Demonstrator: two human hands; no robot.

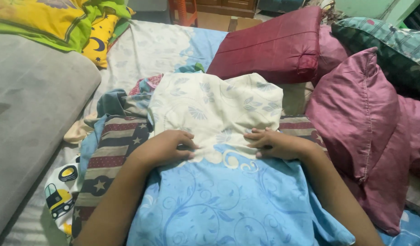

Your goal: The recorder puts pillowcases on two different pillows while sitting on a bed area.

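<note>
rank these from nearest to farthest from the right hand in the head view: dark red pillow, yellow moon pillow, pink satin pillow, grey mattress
Measured from the right hand, which rests on the cream and blue cloth:
1. Pink satin pillow, just to its right.
2. Dark red pillow, beyond it, up the bed.
3. Yellow moon pillow and grey mattress, both far left; too close to call.

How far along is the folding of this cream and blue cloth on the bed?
Done: the cream and blue floral cloth lies spread flat on the pile. In hand: the left hand and right hand press flat on its middle. Left: no fold shows yet, and the striped star-print cloth beneath lies rumpled.
</note>
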